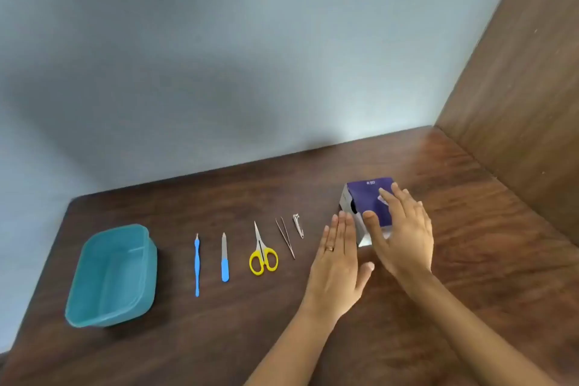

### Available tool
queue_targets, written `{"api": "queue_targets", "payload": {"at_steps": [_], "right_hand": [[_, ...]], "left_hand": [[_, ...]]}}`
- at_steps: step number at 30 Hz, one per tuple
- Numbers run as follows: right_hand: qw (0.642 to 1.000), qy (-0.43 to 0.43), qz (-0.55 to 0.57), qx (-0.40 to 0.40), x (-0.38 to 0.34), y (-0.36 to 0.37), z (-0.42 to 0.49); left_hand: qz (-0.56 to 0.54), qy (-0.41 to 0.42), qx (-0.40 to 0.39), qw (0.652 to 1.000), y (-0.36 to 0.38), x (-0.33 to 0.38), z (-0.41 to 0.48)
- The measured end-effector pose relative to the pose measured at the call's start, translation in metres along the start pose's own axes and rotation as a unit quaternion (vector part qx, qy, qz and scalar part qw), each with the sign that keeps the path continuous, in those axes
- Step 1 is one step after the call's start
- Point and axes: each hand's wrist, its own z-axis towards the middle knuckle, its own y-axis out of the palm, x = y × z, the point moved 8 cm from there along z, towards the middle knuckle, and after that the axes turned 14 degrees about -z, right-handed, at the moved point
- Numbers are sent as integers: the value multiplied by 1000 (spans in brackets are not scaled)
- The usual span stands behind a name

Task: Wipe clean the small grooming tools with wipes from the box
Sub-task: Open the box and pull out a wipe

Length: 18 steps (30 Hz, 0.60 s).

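A purple and white wipe box [366,197] stands on the dark wooden table [238,338], right of centre. My right hand [404,232] lies flat over its top with straight fingers. My left hand [336,263] rests against the box's left side, fingers straight, a ring on one finger. Laid in a row to the left are a nail clipper [298,225], tweezers [285,237], yellow-handled scissors [262,252], a blue-handled nail file [224,257] and a blue cuticle pusher [196,265]. No wipe is visible outside the box.
A teal plastic tub [94,310] sits at the table's left end, nothing visible inside. A pale wall runs behind the table and a wooden panel [513,103] closes off the right side.
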Motion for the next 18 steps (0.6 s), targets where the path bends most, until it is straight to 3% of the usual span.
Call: {"api": "queue_targets", "payload": {"at_steps": [4,9,18], "right_hand": [[998,-2,6,70,5,-2,-3],[993,-24,21,111,4,3,-15],[995,-28,-11,92,0,-20,-48]], "left_hand": [[-44,8,25,999,3,2,10],[-116,19,-44,992,18,9,2],[-118,-21,76,990,6,44,-40]]}}
